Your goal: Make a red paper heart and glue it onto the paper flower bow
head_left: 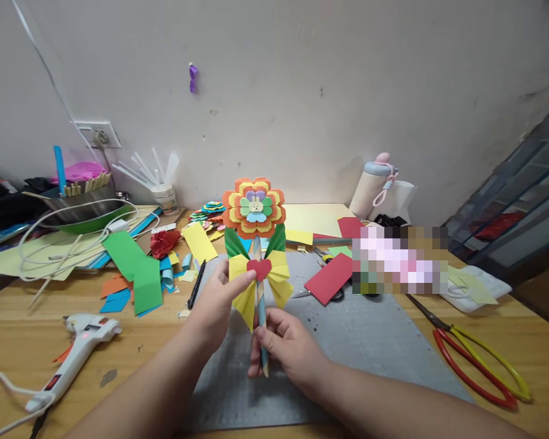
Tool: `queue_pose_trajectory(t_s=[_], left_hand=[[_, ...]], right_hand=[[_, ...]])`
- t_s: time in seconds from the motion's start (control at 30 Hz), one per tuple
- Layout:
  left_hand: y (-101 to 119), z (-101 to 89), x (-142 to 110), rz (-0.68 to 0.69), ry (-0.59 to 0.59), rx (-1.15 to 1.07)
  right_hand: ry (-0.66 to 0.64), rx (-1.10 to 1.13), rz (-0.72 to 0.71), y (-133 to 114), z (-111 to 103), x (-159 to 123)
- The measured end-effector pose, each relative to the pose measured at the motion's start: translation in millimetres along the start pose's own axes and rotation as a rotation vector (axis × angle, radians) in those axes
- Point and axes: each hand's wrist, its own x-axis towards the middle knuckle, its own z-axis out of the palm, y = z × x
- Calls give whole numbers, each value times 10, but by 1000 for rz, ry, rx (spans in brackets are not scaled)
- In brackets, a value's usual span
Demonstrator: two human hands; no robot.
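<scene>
I hold a paper flower (pixel 255 208) upright over a grey cutting mat (pixel 348 341). Its layered orange, yellow and green bloom sits on a striped stick (pixel 261 317) with green leaves. My right hand (pixel 288 347) is closed round the lower part of the stick. A yellow paper bow (pixel 278 277) with a red heart (pixel 259 268) is fixed below the leaves. My left hand (pixel 217 302) pinches the bow's left side, thumb next to the heart.
A white glue gun (pixel 80 344) with its cord lies at the left. Red-and-yellow scissors (pixel 476 360) lie at the right. Coloured paper scraps, a black pen (pixel 196 284), a red sheet (pixel 329 278), a cup of sticks (pixel 165 196) and a bottle (pixel 370 186) crowd the back.
</scene>
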Motion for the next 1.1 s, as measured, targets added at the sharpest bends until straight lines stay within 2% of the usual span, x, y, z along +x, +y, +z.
queue_pose_trajectory(t_s=[0.33, 0.53, 0.77, 0.97, 1.1], left_hand=[[-18, 15, -55, -160, -38, 28], [-66, 27, -55, -105, 31, 10], [-78, 11, -61, -37, 127, 74], [-64, 33, -52, -40, 71, 26], [-50, 43, -49, -98, 78, 27]], right_hand=[[-7, -49, -2, 37, -8, 16], [-3, -91, 3, 19, -7, 11], [-42, -109, -53, -5, 5, -26], [-32, -112, -54, 47, 17, -32], [-9, -99, -41, 74, 5, -16]])
